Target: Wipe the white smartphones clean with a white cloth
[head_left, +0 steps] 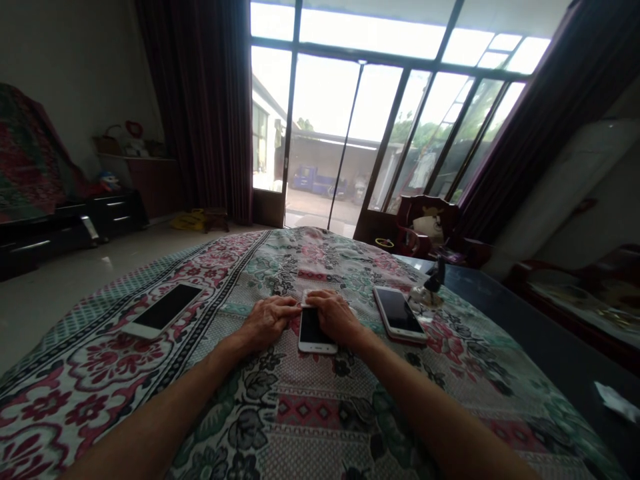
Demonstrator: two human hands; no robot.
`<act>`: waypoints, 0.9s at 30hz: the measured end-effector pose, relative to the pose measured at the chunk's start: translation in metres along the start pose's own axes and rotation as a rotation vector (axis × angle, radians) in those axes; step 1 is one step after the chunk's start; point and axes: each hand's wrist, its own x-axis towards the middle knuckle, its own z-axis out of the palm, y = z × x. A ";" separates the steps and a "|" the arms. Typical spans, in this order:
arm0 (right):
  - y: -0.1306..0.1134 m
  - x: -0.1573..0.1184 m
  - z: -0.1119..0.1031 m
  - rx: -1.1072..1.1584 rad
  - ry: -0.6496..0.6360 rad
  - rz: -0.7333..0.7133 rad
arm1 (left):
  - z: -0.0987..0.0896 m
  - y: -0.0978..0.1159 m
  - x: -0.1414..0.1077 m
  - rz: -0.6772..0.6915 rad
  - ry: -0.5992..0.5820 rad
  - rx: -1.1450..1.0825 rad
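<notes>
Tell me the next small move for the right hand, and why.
Probably ease the right hand slightly aside from the middle phone: its fingers cover the upper part of the dark screen, while the left hand is at the phone's left edge, seemingly placed to steady it.

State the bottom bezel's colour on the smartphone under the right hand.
The bottom bezel is white, best seen in the head view.

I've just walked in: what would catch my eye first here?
Probably the tall, dark-framed glass doors and windows, glaring bright at the back. Next, the pink, green and black floral cloth in front, with a white, dark-screened rectangular phone at the middle, partly under the person's right grip. One similar phone lies left, another right.
</notes>
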 end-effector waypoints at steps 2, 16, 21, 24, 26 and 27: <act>-0.007 -0.011 -0.004 0.012 -0.005 -0.040 | -0.001 0.001 0.000 -0.004 -0.009 0.012; -0.053 -0.068 -0.016 0.133 -0.066 -0.221 | -0.006 0.009 -0.004 -0.070 -0.087 0.095; -0.056 -0.073 -0.018 0.174 -0.062 -0.243 | -0.004 0.007 -0.004 -0.067 -0.069 0.086; -0.053 -0.075 -0.018 0.241 -0.030 -0.250 | -0.002 0.005 -0.004 -0.057 -0.059 0.086; -0.049 -0.076 -0.018 0.296 0.038 -0.238 | -0.001 0.004 -0.004 -0.045 -0.053 0.086; -0.047 -0.077 -0.018 0.311 0.083 -0.223 | -0.001 0.004 -0.004 -0.042 -0.049 0.087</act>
